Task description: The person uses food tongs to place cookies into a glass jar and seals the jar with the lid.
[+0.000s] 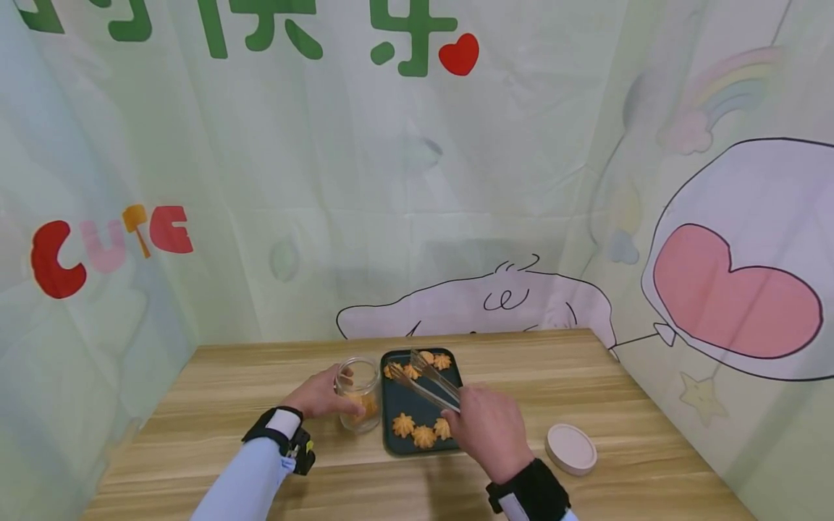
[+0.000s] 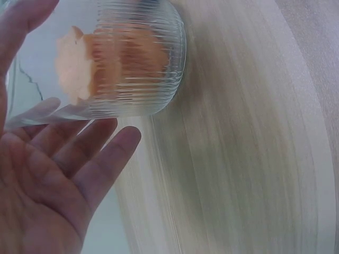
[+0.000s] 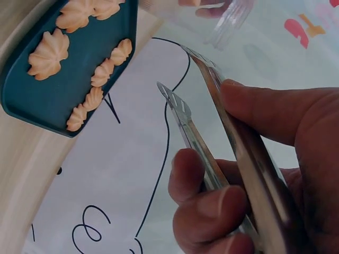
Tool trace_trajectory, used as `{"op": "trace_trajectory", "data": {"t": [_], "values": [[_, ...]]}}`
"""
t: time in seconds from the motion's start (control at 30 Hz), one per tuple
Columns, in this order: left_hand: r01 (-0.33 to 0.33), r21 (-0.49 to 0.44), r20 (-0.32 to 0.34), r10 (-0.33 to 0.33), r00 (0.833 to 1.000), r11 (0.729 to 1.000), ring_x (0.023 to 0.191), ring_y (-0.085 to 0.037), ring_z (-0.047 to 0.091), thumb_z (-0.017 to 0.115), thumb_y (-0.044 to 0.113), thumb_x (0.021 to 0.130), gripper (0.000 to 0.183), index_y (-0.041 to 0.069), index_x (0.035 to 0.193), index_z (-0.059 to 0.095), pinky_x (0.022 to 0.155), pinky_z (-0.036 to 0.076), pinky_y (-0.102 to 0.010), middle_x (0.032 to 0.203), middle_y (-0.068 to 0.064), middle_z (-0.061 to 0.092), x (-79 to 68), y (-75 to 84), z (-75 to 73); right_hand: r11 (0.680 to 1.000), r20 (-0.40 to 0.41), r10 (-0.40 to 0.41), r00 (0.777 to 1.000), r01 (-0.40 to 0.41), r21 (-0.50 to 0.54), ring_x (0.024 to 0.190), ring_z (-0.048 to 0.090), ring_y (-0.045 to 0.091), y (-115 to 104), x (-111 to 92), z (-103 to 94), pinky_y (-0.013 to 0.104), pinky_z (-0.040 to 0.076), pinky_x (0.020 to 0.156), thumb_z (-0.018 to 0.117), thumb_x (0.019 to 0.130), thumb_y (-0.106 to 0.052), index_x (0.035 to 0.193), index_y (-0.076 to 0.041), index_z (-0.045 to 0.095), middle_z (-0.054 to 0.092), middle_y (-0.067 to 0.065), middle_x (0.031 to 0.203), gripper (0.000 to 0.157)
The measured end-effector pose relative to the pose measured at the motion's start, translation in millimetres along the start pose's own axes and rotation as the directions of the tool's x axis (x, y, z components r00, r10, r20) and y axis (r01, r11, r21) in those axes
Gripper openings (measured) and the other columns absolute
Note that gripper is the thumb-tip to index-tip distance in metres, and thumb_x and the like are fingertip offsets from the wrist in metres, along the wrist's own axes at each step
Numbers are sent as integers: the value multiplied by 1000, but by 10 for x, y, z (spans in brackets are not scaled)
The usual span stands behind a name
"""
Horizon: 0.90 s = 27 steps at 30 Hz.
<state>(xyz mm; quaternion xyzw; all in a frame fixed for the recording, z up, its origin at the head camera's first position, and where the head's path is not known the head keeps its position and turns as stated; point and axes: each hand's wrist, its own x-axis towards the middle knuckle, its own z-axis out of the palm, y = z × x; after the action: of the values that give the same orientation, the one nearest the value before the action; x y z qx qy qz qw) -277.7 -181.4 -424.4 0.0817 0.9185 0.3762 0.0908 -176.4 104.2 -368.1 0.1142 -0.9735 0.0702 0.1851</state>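
My left hand holds a clear glass jar around its side, thumb in front. Cookies lie in the jar's lower part, and its top has no lid on. My right hand grips metal tongs, whose tips stand apart with nothing visible between them. Those tips are above a dark green tray, just right of the jar. Flower-shaped cookies sit along the tray's near edge, and several others along its far edge.
A round whitish lid lies on the wooden table, right of my right hand. Behind the table's far edge hangs a printed cloth, with more cloth at both sides.
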Motion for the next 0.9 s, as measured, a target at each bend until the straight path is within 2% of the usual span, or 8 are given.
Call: {"op": "trace_trajectory", "data": {"t": [0.37,0.6,0.9], "values": [[-18,12,8,18,1000,1000,113,-32,54,90,34,70,77,2,129,52,99,42,-53,122,-14,59,47,-37,-3,1000,81,5,997,-4,-7,45,36,13,32,-108,70,30,28,42,81,80,-36,61,-15,49,38,-3,52,43],[7,-12,-6,-7,1000,1000,112,-29,55,91,32,69,75,4,128,54,99,42,-52,121,-12,60,58,-36,12,1000,179,28,983,-28,-2,46,35,12,20,-156,98,30,26,45,80,81,-38,57,-15,49,38,-4,51,45],[6,0,-5,-6,1000,1000,112,-31,55,91,31,70,76,3,129,53,99,42,-53,122,-14,60,4,22,-10,1000,261,12,965,-17,16,48,38,13,28,-184,127,32,32,44,81,78,-38,61,-12,56,44,-2,54,40]]}}
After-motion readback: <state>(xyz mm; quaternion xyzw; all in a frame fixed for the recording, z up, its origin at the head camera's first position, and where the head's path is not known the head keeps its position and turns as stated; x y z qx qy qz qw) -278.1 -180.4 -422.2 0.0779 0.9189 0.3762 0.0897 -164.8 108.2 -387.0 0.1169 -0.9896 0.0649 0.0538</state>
